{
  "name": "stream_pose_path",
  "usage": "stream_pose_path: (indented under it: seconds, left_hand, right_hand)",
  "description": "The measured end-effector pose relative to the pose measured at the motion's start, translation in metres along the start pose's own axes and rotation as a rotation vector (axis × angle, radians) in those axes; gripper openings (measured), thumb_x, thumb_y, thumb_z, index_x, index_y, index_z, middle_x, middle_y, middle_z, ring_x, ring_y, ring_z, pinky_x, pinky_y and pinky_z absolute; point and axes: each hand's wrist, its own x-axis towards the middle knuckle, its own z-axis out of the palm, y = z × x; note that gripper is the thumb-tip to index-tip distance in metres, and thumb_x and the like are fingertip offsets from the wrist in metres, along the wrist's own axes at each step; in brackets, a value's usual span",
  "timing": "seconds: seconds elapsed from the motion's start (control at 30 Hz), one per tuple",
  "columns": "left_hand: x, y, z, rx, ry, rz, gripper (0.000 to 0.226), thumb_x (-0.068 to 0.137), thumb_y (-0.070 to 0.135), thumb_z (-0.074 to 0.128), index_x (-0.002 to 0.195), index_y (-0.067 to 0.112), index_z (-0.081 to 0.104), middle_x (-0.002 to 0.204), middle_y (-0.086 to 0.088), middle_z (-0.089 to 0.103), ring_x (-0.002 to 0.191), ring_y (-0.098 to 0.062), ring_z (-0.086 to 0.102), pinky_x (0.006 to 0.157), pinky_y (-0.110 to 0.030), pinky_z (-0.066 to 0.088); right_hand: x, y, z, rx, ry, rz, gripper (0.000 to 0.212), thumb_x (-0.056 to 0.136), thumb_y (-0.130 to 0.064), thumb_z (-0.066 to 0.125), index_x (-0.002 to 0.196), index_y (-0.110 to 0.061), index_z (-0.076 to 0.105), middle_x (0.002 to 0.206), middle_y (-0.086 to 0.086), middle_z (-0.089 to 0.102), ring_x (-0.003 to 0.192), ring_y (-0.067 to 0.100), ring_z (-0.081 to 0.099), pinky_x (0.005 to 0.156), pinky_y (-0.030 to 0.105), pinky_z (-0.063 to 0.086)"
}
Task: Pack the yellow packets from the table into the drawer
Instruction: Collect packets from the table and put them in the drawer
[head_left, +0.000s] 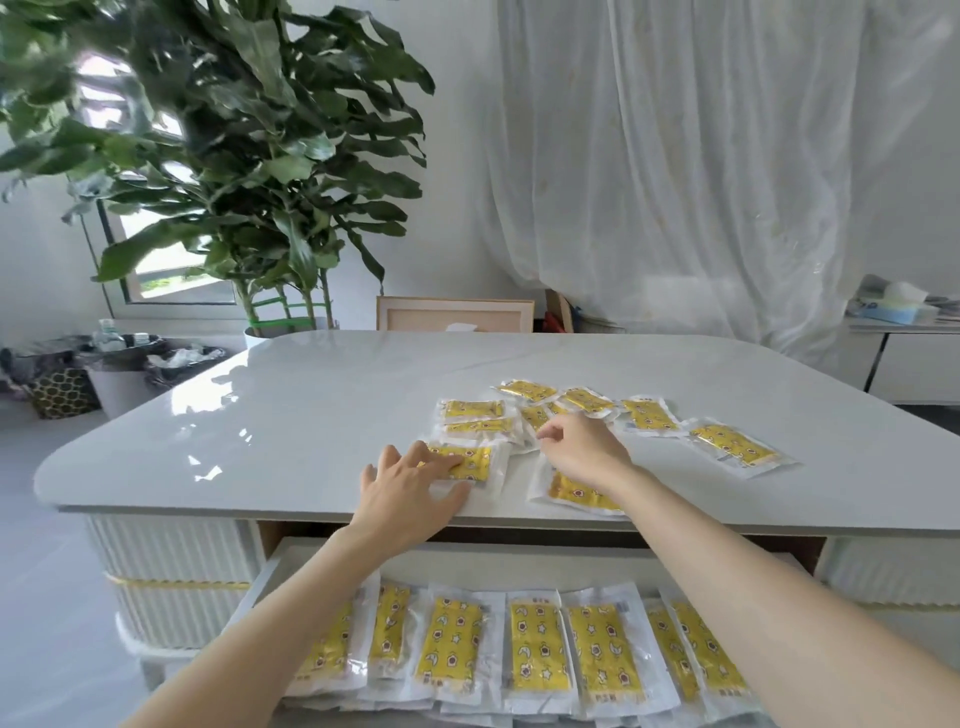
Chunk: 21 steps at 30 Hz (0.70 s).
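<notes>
Above the drawer (519, 566), our left hand (410, 499) pressed flat-fingered on a yellow packet (475, 462), the right hand (584, 454) curled, its grip unclear; sliding drawerward, flat, looked best.

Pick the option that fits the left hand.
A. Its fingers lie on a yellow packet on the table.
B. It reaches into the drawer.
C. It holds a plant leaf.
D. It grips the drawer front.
A: the left hand lays straight fingers on a yellow packet near the front edge of the table, above the open drawer.
</notes>
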Motion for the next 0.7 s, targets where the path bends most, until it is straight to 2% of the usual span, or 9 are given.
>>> stream_pose_path:
  seconds: [0.07,0.17,0.23,0.3,0.37,0.43,0.5,0.6,0.7]
  left_hand:
    - [-0.005,-0.006,-0.006,-0.028,0.011,0.006,0.04,0.097,0.051,0.03,0.133,0.046,0.046,0.114,0.012,0.043,0.108,-0.015,0.035,0.099,-0.034,0.031]
    - [-0.007,-0.016,-0.017,-0.028,0.033,0.005,0.035,0.1,0.04,0.03,0.127,0.042,0.052,0.1,0.01,0.039,0.105,-0.016,0.038,0.096,-0.034,0.034]
    - [-0.006,-0.021,-0.02,0.012,0.059,0.017,0.03,0.1,0.037,0.034,0.122,0.037,0.054,0.102,0.009,0.04,0.11,-0.017,0.04,0.097,-0.034,0.034]
    - [-0.003,-0.024,-0.021,0.002,0.072,0.008,0.028,0.098,0.037,0.037,0.121,0.033,0.053,0.109,0.006,0.044,0.114,-0.018,0.04,0.095,-0.034,0.035]
    - [0.002,-0.028,-0.02,-0.033,0.035,-0.023,0.034,0.097,0.04,0.04,0.129,0.03,0.045,0.126,0.001,0.043,0.121,-0.021,0.035,0.097,-0.036,0.036]
    - [0.005,-0.031,-0.02,-0.066,-0.055,-0.043,0.048,0.097,0.043,0.039,0.142,0.033,0.03,0.145,0.003,0.035,0.132,-0.024,0.027,0.103,-0.04,0.033]
    - [0.008,-0.032,-0.02,-0.059,-0.139,-0.049,0.055,0.096,0.047,0.037,0.147,0.036,0.02,0.15,0.007,0.033,0.137,-0.026,0.023,0.106,-0.042,0.028]
    - [0.016,-0.037,-0.021,-0.064,-0.196,-0.107,0.06,0.092,0.054,0.043,0.146,0.035,0.025,0.147,0.001,0.037,0.136,-0.027,0.025,0.108,-0.042,0.028]
    - [0.019,-0.038,-0.024,-0.083,-0.213,-0.167,0.065,0.086,0.059,0.052,0.142,0.032,0.033,0.135,-0.005,0.045,0.126,-0.027,0.031,0.104,-0.037,0.03]
  right_hand:
    - [0.002,-0.009,0.004,0.049,-0.015,-0.038,0.031,0.093,-0.021,0.045,0.118,-0.025,0.063,0.127,-0.004,0.06,0.112,0.021,0.057,0.094,0.037,0.048]
    - [0.009,-0.021,0.012,0.045,-0.053,-0.126,0.035,0.095,-0.02,0.043,0.126,-0.023,0.058,0.135,-0.002,0.056,0.115,0.019,0.056,0.095,0.034,0.047]
    - [0.014,-0.028,0.017,0.021,-0.085,-0.164,0.036,0.097,-0.02,0.04,0.13,-0.024,0.055,0.126,-0.001,0.06,0.091,0.016,0.063,0.08,0.032,0.05]
    - [0.02,-0.031,0.023,-0.016,-0.105,-0.188,0.038,0.098,-0.02,0.037,0.133,-0.023,0.051,0.112,-0.001,0.061,0.061,0.01,0.053,0.058,0.028,0.042]
    - [0.03,-0.032,0.028,-0.034,-0.109,-0.191,0.04,0.1,-0.02,0.035,0.137,-0.023,0.048,0.118,0.001,0.061,0.057,0.007,0.047,0.052,0.025,0.035]
    - [0.038,-0.03,0.032,-0.026,-0.136,-0.191,0.042,0.101,-0.023,0.034,0.142,-0.025,0.042,0.134,0.005,0.055,0.066,0.009,0.052,0.059,0.025,0.039]
    - [0.042,-0.03,0.038,-0.043,-0.193,-0.193,0.047,0.102,-0.028,0.032,0.148,-0.029,0.031,0.146,0.004,0.045,0.095,0.017,0.06,0.077,0.03,0.043]
    - [0.046,-0.033,0.047,-0.134,-0.242,-0.208,0.05,0.102,-0.035,0.03,0.151,-0.035,0.022,0.157,-0.002,0.028,0.14,0.025,0.034,0.108,0.038,0.034]
    - [0.047,-0.036,0.05,-0.276,-0.207,-0.255,0.051,0.101,-0.033,0.03,0.151,-0.029,0.026,0.159,-0.006,0.022,0.145,0.021,0.024,0.113,0.034,0.026]
